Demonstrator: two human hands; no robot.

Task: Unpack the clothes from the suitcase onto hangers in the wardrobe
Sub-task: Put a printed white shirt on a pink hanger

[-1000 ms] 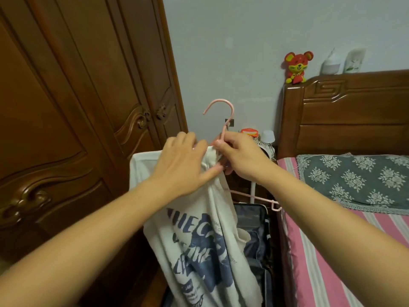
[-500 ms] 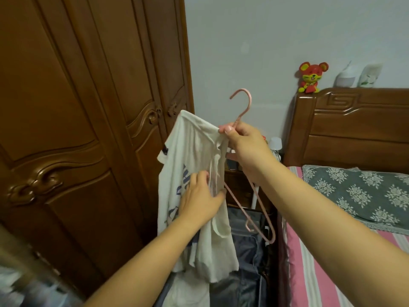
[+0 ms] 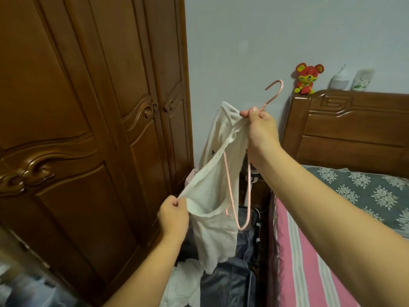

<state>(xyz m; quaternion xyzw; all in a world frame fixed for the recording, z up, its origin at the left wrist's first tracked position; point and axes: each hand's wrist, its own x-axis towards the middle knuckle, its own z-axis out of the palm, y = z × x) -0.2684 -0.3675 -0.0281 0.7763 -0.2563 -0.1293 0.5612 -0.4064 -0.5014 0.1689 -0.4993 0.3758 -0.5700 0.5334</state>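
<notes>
- Left hand (image 3: 173, 216): nearest the camera, low in the view. Its fingers are curled and pinch the edge of the shirt's opening, pulling it out to the left.
- Shirt (image 3: 212, 189): one cream garment, held in the air between both hands above the suitcase. One shoulder sits over the upper arm of the hanger; the rest hangs loose. Judgement: it is only partly mounted.
- Hanger (image 3: 249, 196): one pink hanger, tilted steeply, with its hook pointing up and right. The lower loop hangs outside the cloth, just beside the opening.
- Right hand (image 3: 261, 127): raised higher and further out. Its fingers close around the hanger at the base of the hook and trap the shirt collar against it.
- Suitcase (image 3: 230, 282): one open case on the floor between wardrobe and bed, showing dark lining. One white garment (image 3: 186, 282) lies at its near edge; whether more clothes remain cannot be told.
- Bed (image 3: 309, 262): one, with pink striped sheet and one floral pillow (image 3: 365, 191).
- Wardrobe (image 3: 88, 129): two carved doors in view, both closed.
- Headboard (image 3: 354, 129): carries one red toy (image 3: 306, 79) and two pale containers.
- Progress, as a judgement: early. Remaining steps: seat the second shoulder, open the wardrobe, hang the shirt, then process remaining garments.
</notes>
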